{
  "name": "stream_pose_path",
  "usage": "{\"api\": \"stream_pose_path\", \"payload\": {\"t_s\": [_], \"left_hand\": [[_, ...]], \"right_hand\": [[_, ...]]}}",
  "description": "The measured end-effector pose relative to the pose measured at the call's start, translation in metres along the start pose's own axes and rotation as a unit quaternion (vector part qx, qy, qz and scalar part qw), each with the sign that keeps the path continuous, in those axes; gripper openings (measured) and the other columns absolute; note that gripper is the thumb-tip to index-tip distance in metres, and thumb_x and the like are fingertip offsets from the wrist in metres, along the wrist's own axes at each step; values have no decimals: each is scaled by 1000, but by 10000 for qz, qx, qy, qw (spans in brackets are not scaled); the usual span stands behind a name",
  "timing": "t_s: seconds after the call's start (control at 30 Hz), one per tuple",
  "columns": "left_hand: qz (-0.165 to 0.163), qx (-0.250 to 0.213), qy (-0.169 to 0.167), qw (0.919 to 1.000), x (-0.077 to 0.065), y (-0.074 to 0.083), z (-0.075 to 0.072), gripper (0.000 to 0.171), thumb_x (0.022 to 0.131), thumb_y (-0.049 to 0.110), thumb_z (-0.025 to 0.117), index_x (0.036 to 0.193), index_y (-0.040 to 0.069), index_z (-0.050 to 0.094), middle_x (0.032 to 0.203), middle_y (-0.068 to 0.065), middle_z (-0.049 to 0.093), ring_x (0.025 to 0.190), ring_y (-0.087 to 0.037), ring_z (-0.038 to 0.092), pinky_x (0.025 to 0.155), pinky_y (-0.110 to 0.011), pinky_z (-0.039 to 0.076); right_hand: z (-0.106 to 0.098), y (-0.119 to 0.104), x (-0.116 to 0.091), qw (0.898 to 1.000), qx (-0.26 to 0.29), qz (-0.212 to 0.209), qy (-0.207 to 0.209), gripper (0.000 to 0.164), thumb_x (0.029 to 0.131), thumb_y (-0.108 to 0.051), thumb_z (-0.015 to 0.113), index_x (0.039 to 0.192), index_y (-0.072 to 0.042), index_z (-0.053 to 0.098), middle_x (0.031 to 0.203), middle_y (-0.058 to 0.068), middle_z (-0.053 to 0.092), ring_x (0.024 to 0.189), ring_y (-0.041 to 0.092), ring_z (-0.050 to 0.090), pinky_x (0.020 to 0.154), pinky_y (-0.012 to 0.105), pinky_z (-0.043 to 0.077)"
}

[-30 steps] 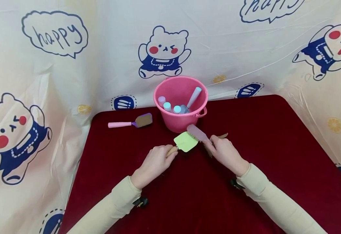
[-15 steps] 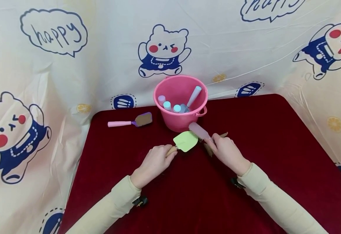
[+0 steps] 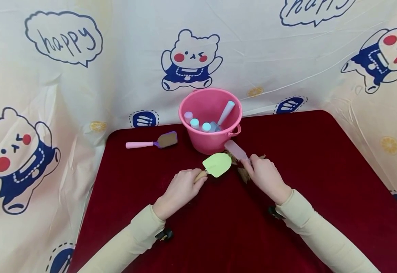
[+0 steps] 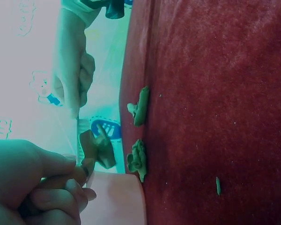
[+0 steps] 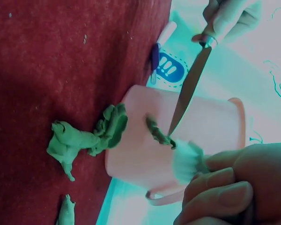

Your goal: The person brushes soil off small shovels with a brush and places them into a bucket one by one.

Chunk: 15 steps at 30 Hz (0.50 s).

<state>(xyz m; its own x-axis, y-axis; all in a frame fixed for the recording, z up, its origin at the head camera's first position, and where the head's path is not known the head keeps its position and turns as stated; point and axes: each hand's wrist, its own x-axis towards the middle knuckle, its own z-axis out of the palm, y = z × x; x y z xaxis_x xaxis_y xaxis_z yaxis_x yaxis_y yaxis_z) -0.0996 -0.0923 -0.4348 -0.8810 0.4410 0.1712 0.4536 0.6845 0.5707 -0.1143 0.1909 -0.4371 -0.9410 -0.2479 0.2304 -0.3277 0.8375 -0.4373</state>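
My left hand (image 3: 181, 189) grips the wooden handle of a small light-green trowel (image 3: 217, 164), its blade raised and tilted in front of the bucket. A pinkish-purple brush (image 3: 236, 150) is in my right hand (image 3: 268, 180), bristles down beside the trowel's tip. In the right wrist view a curled brown scrap (image 5: 158, 132) hangs between the brush and the trowel blade (image 5: 192, 84). Below, several crumpled, clay-like or leaf-like pieces (image 3: 244, 174) lie on the dark red cloth, partly hidden by the right hand. The left wrist view shows two of these pieces (image 4: 139, 107) near the bucket.
Just behind the trowel stands a pink bucket (image 3: 202, 144) holding several tool handles, among them a light-blue one (image 3: 226, 113). A pink-handled shovel (image 3: 152, 144) with a purple-edged brown blade lies to its left. Printed white curtains (image 3: 133, 57) enclose the table (image 3: 321, 159). Tiny crumbs dot the cloth.
The brush has shifted right, off the trowel blade, and a brown piece now shows beneath its bristles. The left hand holds the trowel almost still, its blade slightly turned.
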Motion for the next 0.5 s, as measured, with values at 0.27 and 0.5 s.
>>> {"api": "stream_pose_path", "payload": {"t_s": [0.27,0.5], "left_hand": [[38,36,39,10000,-2,-1,0,30,101,16,70,77,15,52,63,7,38,56,-6,37,51,-22,36],[-11,93,84,9999,-2,1,-4,22,100,17,71,82,14,60,64,7,43,56,-8,41,51,-24,40]], "right_hand": [[1,-4,2,9978,420,-156,-481,33,106,-23,62,78,-10,50,56,-3,44,43,8,38,42,24,35],[0,1,3,9982,293,11,-531,35,106,-23,62,76,-9,50,55,-2,43,42,9,37,40,24,33]]}}
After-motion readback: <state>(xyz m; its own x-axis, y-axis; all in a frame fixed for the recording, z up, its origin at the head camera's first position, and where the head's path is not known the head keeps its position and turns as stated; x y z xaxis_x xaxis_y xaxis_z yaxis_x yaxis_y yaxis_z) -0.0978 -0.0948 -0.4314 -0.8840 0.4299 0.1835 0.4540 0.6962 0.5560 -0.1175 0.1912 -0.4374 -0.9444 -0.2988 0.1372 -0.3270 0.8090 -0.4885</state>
